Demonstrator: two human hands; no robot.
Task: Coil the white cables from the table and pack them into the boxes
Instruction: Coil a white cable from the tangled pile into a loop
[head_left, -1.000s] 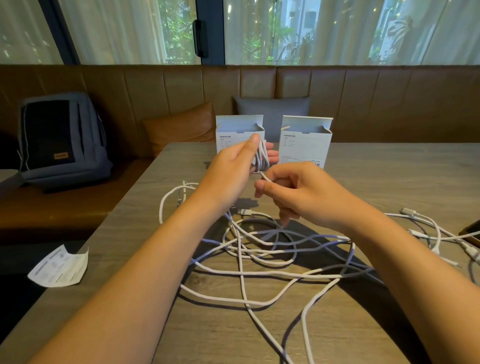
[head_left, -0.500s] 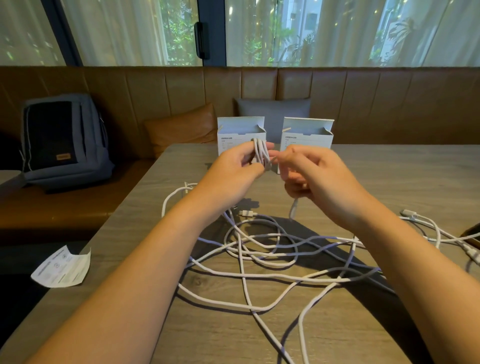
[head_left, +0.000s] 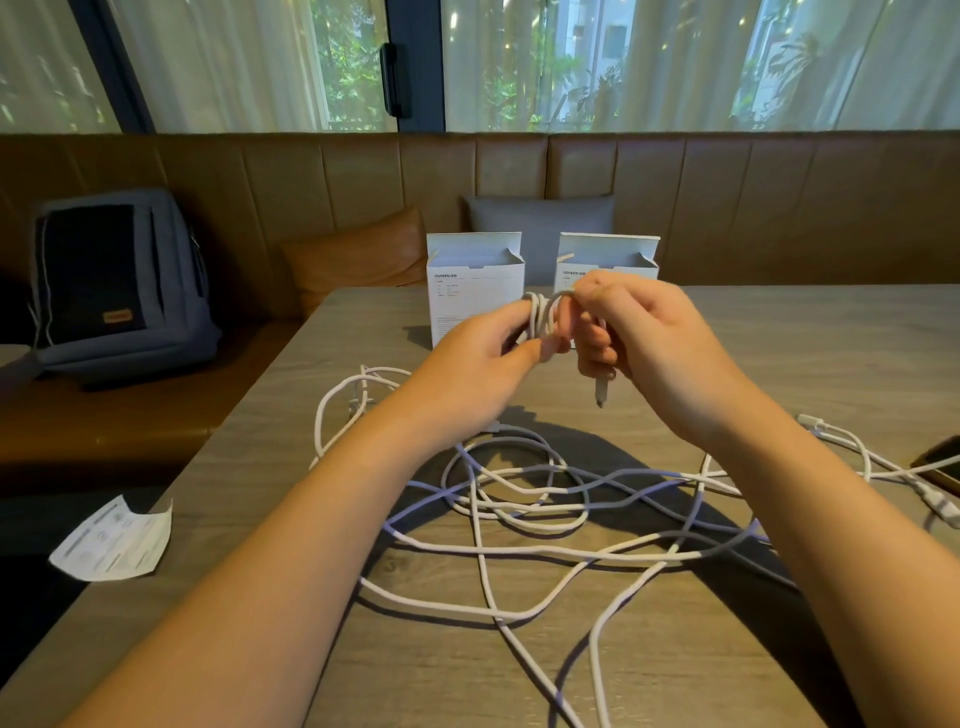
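Cables: one is nearly wound, a small coil (head_left: 540, 319) of white loops held up in the air in front of the two boxes. A second ago its tail still ran down to the tangle; now the right hand (head_left: 649, 348) has carried it over the top of the coil, and only a short end with its plug (head_left: 601, 392) hangs free below the curled fingers. That suggests this cable is on its last wrap and close to going into a box.

The left hand (head_left: 483, 364) grips the coil, fingers and thumb closed round the loops. The right hand pinches the tail right beside the coil.

Behind the hands, both boxes (head_left: 475, 283) stand upright on the bench (head_left: 779, 332) with their flaps open; whether anything is inside I cannot tell.

Below, the other cables (head_left: 519, 509) lie loose and crossed over each other on the bench, more trailing off to the right. A paper slip (head_left: 111, 540) overhangs the bench's left edge, and a backpack (head_left: 119, 280) sits on the seat.
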